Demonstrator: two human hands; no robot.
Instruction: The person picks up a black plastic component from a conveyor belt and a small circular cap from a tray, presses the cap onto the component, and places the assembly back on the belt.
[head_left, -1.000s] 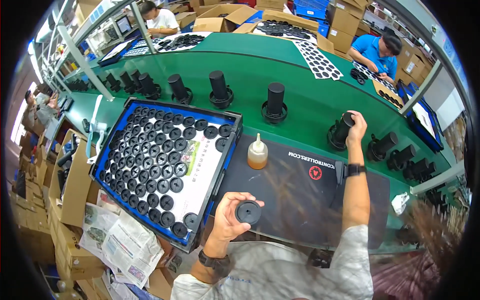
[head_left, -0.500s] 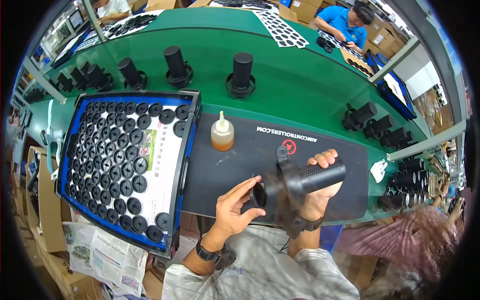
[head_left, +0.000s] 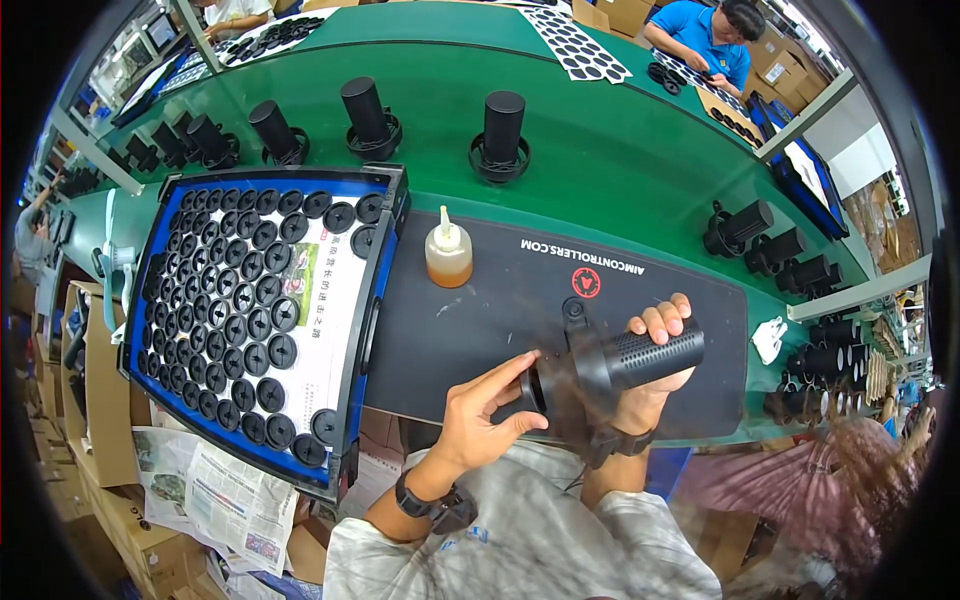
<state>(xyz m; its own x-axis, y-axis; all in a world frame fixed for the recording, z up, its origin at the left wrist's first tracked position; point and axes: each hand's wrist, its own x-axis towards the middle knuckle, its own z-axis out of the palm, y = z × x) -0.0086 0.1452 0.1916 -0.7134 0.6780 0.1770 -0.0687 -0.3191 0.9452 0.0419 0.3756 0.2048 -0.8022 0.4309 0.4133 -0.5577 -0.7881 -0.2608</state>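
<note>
My right hand is wrapped round a black microphone with a perforated cylindrical body, tilted nearly level above the dark mat. A mounting bracket with a rounded tab stands out from its middle, and the part towards my left hand is blurred. In my left hand, thumb and fingers grip a black round cup-shaped part at the microphone's left end. Whether the two pieces touch cannot be made out. Beyond my hands, a squeeze bottle of amber liquid stands upright on the mat.
To the left, a blue-lined tray holds rows of black discs. Several similar black assemblies stand along the green bench. White crumpled tissue lies at the right. A person in blue works across the bench.
The whole view has shifted slightly, with the tray and bottle appearing a little displaced. Both hands keep their grips on the microphone and the cup-shaped part, in nearly the same pose.
</note>
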